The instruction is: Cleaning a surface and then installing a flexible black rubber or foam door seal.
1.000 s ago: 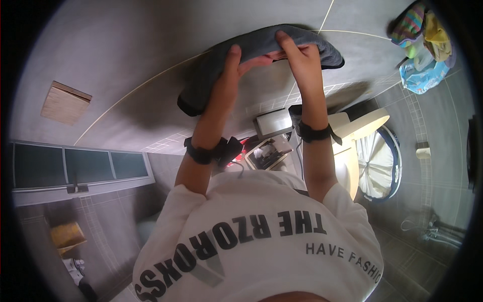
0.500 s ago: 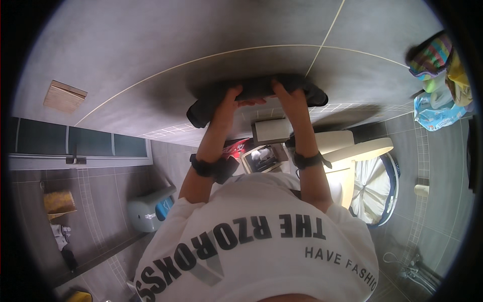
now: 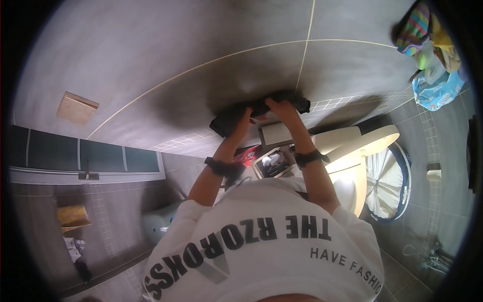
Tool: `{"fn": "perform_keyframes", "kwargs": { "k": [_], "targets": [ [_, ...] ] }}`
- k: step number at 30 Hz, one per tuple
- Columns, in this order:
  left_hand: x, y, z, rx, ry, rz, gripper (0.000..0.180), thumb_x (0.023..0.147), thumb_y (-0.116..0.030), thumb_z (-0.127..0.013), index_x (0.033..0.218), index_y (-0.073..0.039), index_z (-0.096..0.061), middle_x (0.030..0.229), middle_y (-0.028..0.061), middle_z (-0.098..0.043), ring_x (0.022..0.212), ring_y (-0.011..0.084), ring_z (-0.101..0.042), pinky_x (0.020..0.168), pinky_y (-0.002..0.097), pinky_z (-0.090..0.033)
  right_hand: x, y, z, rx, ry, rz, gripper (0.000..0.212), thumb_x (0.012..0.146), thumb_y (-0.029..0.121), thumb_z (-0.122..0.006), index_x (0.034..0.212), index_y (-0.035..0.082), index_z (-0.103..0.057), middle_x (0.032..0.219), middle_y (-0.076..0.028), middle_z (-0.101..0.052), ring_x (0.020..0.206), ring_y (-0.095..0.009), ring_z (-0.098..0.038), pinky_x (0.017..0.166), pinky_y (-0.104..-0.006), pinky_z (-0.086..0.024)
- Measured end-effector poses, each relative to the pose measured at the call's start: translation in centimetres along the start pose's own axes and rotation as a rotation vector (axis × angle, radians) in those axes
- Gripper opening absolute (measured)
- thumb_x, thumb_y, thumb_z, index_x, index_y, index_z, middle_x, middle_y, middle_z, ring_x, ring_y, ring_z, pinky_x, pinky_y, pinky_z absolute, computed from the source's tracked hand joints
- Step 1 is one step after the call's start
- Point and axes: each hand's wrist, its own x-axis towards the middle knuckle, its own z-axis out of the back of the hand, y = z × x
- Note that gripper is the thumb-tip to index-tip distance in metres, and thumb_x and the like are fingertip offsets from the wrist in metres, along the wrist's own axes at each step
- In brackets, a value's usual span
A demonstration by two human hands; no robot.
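A black piece of folded or bunched cloth [image 3: 232, 119] stretches between my two hands in front of the grey wall, its left end hanging lower than its right. My left hand [image 3: 244, 123] is closed on it left of the middle, thumb over the top. Toward the cloth's right end, my right hand [image 3: 283, 109] grips with its thumb along the upper edge. The other fingers of both hands are mostly hidden beneath or behind the cloth. Dark bands circle both my wrists.
Below my hands are a pale box [image 3: 276, 134] and a framed opening [image 3: 273, 162]. A cream toilet [image 3: 352, 151] with raised lid stands right, beside a white-lined laundry basket [image 3: 383, 181]. Bags [image 3: 438, 90] hang far right; a wooden block [image 3: 77, 107] and glass-panelled frame [image 3: 90, 173] are left.
My hands and the cloth sit slightly lower in the view, with the cloth tilting more, its left end down. The surroundings have shifted slightly as my head moved.
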Motion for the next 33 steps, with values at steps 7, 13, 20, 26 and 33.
{"fn": "perform_keyframes", "kwargs": {
  "k": [7, 13, 20, 26, 33],
  "targets": [
    [0.8, 7.2, 1.7, 0.108, 0.104, 0.186, 0.045, 0.091, -0.043, -0.029, 0.109, -0.010, -0.053, 0.089, 0.0054, -0.066, 0.083, 0.0145, -0.061, 0.061, 0.0248, -0.042, -0.2, -4.0, -3.2, -0.318, -0.037, -0.040, 0.037, 0.079, 0.035, -0.051, 0.092, 0.002, -0.059, 0.088, -0.021, -0.060, 0.081, -0.035, -0.059, 0.072, -0.0405, -0.045],
    [-0.8, 6.2, 1.6, -0.075, 0.186, 0.280, 0.053, 0.091, -0.043, -0.028, 0.103, -0.002, -0.059, 0.093, 0.0118, -0.064, 0.086, 0.0197, -0.061, 0.077, 0.0305, -0.045, -0.8, -9.2, -3.3, 0.070, -0.287, -0.102, 0.039, 0.076, 0.037, -0.053, 0.069, -0.001, -0.061, 0.060, -0.015, -0.058, 0.063, -0.029, -0.060, 0.061, -0.0382, -0.045],
    [-3.4, -8.3, -0.6, 0.159, 0.116, -0.131, 0.055, 0.090, -0.047, -0.031, 0.096, -0.001, -0.061, 0.090, 0.0077, -0.063, 0.083, 0.0159, -0.058, 0.078, 0.0264, -0.043, -4.0, 5.8, 2.2, 0.291, -0.533, 0.370, 0.043, 0.078, 0.036, -0.059, 0.060, -0.003, -0.057, 0.048, -0.007, -0.049, 0.048, -0.011, -0.047, 0.047, -0.0316, -0.038],
    [-2.2, -19.2, -2.5, 0.357, -0.066, -0.268, 0.062, 0.088, -0.052, -0.029, 0.084, 0.000, -0.064, 0.082, 0.0078, -0.064, 0.077, 0.0173, -0.058, 0.078, 0.0279, -0.041, -3.4, 14.4, 7.4, 0.006, -0.485, 0.387, 0.030, 0.082, 0.026, -0.060, 0.079, -0.004, -0.063, 0.066, -0.003, -0.061, 0.061, -0.007, -0.055, 0.057, -0.0197, -0.042],
    [-0.3, -16.8, -2.4, 0.260, -0.039, -0.146, 0.061, 0.088, -0.051, -0.029, 0.073, -0.004, -0.066, 0.073, 0.0090, -0.065, 0.071, 0.0190, -0.059, 0.077, 0.0261, -0.042, -2.2, 13.1, 7.2, 0.270, -0.339, 0.319, 0.027, 0.081, 0.025, -0.061, 0.087, -0.002, -0.064, 0.073, -0.011, -0.064, 0.066, -0.014, -0.061, 0.066, -0.0264, -0.049]
  ]
}}
